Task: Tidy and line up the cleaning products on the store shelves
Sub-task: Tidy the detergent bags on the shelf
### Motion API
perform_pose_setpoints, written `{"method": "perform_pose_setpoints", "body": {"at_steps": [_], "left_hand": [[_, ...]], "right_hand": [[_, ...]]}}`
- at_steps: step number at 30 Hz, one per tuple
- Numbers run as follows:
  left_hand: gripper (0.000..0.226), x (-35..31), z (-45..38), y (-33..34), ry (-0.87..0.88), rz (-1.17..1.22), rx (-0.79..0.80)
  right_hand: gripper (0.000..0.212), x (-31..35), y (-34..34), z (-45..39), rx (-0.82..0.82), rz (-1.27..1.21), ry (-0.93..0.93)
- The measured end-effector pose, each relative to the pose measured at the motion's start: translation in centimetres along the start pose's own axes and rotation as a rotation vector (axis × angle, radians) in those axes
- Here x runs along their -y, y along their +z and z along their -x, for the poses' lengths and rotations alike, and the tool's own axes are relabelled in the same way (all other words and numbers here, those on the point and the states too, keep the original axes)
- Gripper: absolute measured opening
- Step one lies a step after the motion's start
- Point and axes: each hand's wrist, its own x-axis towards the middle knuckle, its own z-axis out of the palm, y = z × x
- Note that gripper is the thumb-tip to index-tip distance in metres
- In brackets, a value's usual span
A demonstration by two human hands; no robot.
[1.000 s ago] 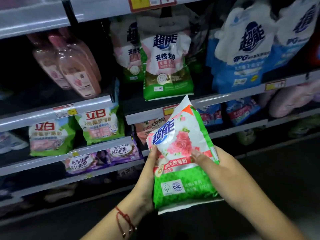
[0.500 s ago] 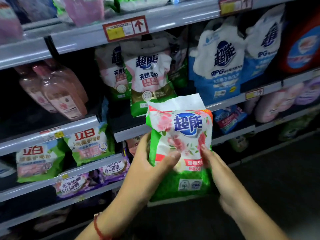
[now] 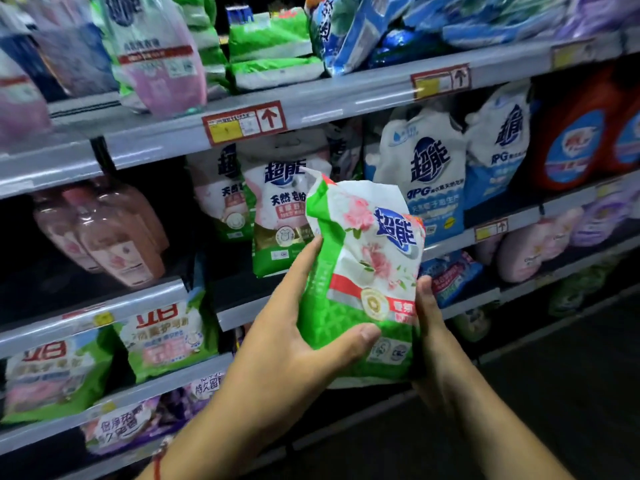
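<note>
I hold a green and white soap powder bag [image 3: 363,268] with pink roses printed on it, upright in front of the shelves. My left hand [image 3: 294,344] grips its left side, thumb across the lower front. My right hand [image 3: 433,334] holds the bag's right edge, fingers hidden behind it. Right behind the bag, on the middle shelf [image 3: 242,306], stands a similar green and white bag [image 3: 277,220].
Pink bottles [image 3: 104,244] stand at the left of the middle shelf. Blue and white pouches [image 3: 429,181] and red jugs [image 3: 581,133] are to the right. Flat green bags [image 3: 270,50] lie on the top shelf. Green bags [image 3: 166,337] fill the lower left shelf.
The bag has risen and turned so its front faces right. My left thumb has slid lower across it. The view has tilted up, showing the top shelf.
</note>
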Motion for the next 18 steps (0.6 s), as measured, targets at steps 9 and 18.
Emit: {"method": "perform_pose_setpoints", "body": {"at_steps": [9, 18], "left_hand": [[0.092, -3.2, -6.3, -4.3, 0.251, -0.068, -0.059], [0.112, -5.8, -15.4, -9.4, 0.569, -0.179, -0.23]], "right_hand": [[0.074, 8.5, 4.2, -3.8, -0.15, 0.401, -0.372], [0.046, 17.6, 8.6, -10.6, -0.112, 0.43, -0.698]]}}
